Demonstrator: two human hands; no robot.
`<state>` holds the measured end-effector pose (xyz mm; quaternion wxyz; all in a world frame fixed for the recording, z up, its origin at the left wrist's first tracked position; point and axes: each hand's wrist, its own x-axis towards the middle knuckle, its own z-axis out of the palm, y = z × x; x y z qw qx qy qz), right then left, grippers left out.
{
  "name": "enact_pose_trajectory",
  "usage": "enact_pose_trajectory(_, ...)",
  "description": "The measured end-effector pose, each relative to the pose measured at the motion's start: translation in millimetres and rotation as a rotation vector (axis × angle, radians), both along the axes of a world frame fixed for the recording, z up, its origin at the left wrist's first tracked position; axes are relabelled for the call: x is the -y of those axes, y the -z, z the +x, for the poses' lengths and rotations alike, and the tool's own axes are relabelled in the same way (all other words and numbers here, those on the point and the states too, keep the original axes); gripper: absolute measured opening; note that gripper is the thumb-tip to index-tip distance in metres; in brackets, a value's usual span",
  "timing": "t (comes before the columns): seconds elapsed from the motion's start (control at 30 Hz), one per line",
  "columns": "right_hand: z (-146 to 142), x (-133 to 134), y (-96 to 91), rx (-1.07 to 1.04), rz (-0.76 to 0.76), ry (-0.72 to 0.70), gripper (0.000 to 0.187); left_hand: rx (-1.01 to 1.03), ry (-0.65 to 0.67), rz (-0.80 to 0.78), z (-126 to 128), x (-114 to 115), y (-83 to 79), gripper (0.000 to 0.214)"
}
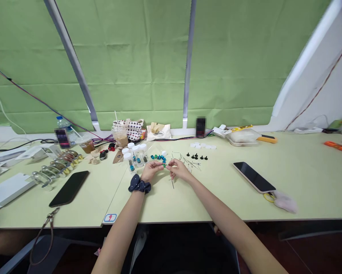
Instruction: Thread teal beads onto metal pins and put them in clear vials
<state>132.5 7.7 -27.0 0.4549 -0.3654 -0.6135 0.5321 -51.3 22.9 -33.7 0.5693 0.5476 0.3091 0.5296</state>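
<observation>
Green piece (164, 166), one, in pinching fingers (159, 163) of left hand (150, 170) and right hand (179, 169), between two flat phones (69, 188) (253, 177)

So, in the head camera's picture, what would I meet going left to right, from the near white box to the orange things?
White box → black phone → left fingers → green bead → right fingers → black pieces → pale-edged phone → orange things.

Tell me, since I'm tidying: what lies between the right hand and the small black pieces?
Thin metallic rods lie scattered there, in the head view.
</observation>
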Motion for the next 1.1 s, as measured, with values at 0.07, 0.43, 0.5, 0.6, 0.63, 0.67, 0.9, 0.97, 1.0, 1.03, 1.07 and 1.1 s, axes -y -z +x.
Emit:
enact_pose_trajectory(0.07,-0.3,-0.5,0.5,0.023,-0.021,-0.012,0.040,-0.015,0.001,-0.001,-0.1,0.1,-0.1,0.030)
enact_pose_trajectory(0.43,-1.1,-0.8,0.7,0.039,-0.087,-0.026,0.045,-0.012,-0.005,0.007,0.1,-0.8,1.1,0.030)
enact_pose_trajectory(0.5,-0.9,-0.7,0.5,0.010,-0.058,-0.009,0.042,0.001,-0.005,0.005,0.2,-0.8,1.0,0.030)
enact_pose_trajectory(0.6,-0.5,-0.4,0.1,0.013,-0.018,-0.021,0.041,0.000,0.000,-0.001,0.2,-0.9,1.0,0.030)
enact_pose_trajectory(0.63,-0.4,-0.4,0.0,0.024,-0.031,-0.026,0.042,-0.005,0.002,-0.001,0.2,-0.9,1.1,0.030)
enact_pose_trajectory(0.67,-0.4,-0.3,-0.2,0.033,-0.050,-0.028,0.043,-0.010,0.002,0.000,0.1,-1.0,1.2,0.029)
enact_pose_trajectory(0.9,-1.0,0.3,-0.1,0.019,-0.054,-0.027,0.041,-0.029,-0.019,0.014,-0.4,-0.6,0.9,0.029)
enact_pose_trajectory(0.97,-1.5,0.0,0.2,0.028,-0.099,-0.032,0.044,-0.033,-0.020,0.017,-0.4,-0.6,1.0,0.030)
enact_pose_trajectory(1.0,-1.7,-0.2,0.2,0.024,-0.105,-0.029,0.043,-0.034,-0.021,0.019,-0.4,-0.7,1.1,0.030)
enact_pose_trajectory(1.03,-1.9,-0.3,0.1,0.017,-0.095,-0.025,0.041,-0.034,-0.021,0.021,-0.4,-0.8,1.3,0.029)
enact_pose_trajectory(1.07,-2.1,-0.4,0.0,0.011,-0.080,-0.025,0.039,-0.034,-0.020,0.023,-0.4,-1.0,1.6,0.029)
enact_pose_trajectory(1.1,-2.4,-0.4,-0.1,0.012,-0.073,-0.029,0.038,-0.035,-0.019,0.024,-0.5,-1.2,1.9,0.029)
